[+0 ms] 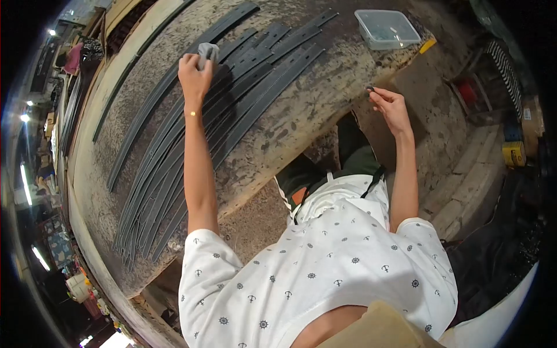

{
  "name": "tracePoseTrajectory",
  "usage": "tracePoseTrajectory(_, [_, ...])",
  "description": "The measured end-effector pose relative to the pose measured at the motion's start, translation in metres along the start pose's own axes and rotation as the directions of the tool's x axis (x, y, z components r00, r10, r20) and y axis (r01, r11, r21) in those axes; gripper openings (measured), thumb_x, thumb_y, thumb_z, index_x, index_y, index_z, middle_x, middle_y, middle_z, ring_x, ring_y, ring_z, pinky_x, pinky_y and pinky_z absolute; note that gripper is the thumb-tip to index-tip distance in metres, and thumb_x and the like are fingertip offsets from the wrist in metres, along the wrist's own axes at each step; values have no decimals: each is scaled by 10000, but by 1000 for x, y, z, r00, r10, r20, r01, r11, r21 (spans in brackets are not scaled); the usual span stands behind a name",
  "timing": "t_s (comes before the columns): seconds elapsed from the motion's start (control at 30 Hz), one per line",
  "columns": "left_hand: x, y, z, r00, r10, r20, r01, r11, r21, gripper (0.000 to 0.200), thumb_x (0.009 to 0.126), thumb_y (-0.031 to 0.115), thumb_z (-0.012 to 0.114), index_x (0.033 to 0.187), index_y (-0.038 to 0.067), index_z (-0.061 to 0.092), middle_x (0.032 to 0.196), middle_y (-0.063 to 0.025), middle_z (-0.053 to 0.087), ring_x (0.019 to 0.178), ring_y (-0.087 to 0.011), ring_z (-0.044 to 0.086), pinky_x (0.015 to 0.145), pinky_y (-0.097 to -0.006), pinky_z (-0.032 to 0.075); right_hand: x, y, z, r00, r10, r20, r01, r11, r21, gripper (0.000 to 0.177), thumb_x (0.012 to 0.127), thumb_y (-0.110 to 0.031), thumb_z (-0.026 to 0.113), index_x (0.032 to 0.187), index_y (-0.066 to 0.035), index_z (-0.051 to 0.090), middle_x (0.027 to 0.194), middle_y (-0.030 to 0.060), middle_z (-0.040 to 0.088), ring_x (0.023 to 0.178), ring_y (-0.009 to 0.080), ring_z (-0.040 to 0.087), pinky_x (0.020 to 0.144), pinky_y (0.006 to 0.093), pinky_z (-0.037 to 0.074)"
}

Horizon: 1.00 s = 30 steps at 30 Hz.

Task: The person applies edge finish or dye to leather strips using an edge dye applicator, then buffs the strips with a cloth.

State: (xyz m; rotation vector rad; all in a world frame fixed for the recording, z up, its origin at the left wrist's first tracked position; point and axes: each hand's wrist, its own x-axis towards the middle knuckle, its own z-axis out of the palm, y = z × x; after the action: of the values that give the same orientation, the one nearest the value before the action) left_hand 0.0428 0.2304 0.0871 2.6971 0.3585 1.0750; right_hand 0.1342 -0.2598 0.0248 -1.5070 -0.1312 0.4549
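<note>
My left hand is clenched around a grey cloth, and it presses down on the long dark strips that lie side by side across the table. The strips fan out in a shallow curve, with their upper ends near the table's far right corner and their lower ends bunched towards the left end. One strip lies apart from the rest, closer to the far edge. Between the fan and the near edge runs a bare, mottled band of table, wide by my right side and narrowing to the left, which is the clearest room on the top. My right hand is off the table, just past its near edge and over the floor. Its thumb and forefinger are pinched on a small dark piece, which hangs level with that edge; I cannot tell whether it touches it. A clear plastic container sits at the right end of the table, close to the near corner, well apart from both hands, and a stretch of bare table lies between it and the strip ends.
</note>
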Motion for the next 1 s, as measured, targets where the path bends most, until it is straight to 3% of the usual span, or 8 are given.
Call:
tracePoseTrajectory(0.2, [-122,119,-26,912,268,310,-150,922,-357,181,697,121,662,757,-38,601,1061,-160,625,1044,-360,585,932,-465,439,1,23,-1,997,34,-69,-24,990,138,290,913,-84,742,1159,64,696,913,79,719,761,113,668,669,241,554])
tracePoseTrajectory(0.3, [-158,135,-19,918,181,353,-90,961,-260,429,747,222,715,1130,49,631,1363,-165,516,1317,-382,452,1093,-500,333,5,27,0,999,23,-49,-15,985,171,263,911,-56,737,1134,74,685,925,100,712,765,134,685,677,229,571])
tracePoseTrajectory(0.5, [-179,137,-8,909,80,410,-93,996,13,587,870,342,653,1398,101,560,1555,-188,381,1466,-375,300,1183,-567,220,5,39,6,988,12,-152,37,948,318,188,925,-39,711,1093,43,690,919,97,706,779,150,702,672,233,594])
tracePoseTrajectory(0.6, [-183,140,-5,926,72,370,-73,997,-11,567,868,332,656,1379,100,573,1548,-179,400,1471,-367,307,1187,-548,231,7,43,-2,996,-83,-22,81,833,548,141,927,-35,708,1057,20,696,900,84,702,748,136,688,632,236,572])
tracePoseTrajectory(0.67, [-182,139,-4,927,39,373,-28,999,-34,553,865,324,660,1362,95,583,1532,-172,427,1453,-357,346,1184,-533,248,14,49,1,948,-295,119,33,463,886,103,926,-42,714,1022,-5,700,877,74,699,720,122,670,598,242,542])
tracePoseTrajectory(0.7, [-181,139,-6,929,34,370,-26,999,-28,553,865,324,660,1362,95,583,1532,-172,427,1453,-357,346,1184,-533,248,24,58,1,947,-297,126,27,462,887,103,926,-42,714,1022,-5,700,877,74,699,720,122,670,598,242,542])
tracePoseTrajectory(0.77, [-181,141,-7,927,25,373,-11,999,-39,538,862,314,665,1346,91,594,1523,-168,439,1438,-350,372,1179,-526,261,43,78,-2,998,-58,-9,59,975,216,105,925,-44,716,1017,3,698,864,72,700,703,109,652,574,246,513])
tracePoseTrajectory(1.0, [-182,140,-6,934,32,357,-22,999,-31,548,859,319,675,1349,88,592,1509,-165,458,1430,-346,385,1174,-518,273,20,42,8,986,-34,-161,71,969,235,206,924,-36,712,1112,44,692,887,79,700,755,127,680,660,244,567])
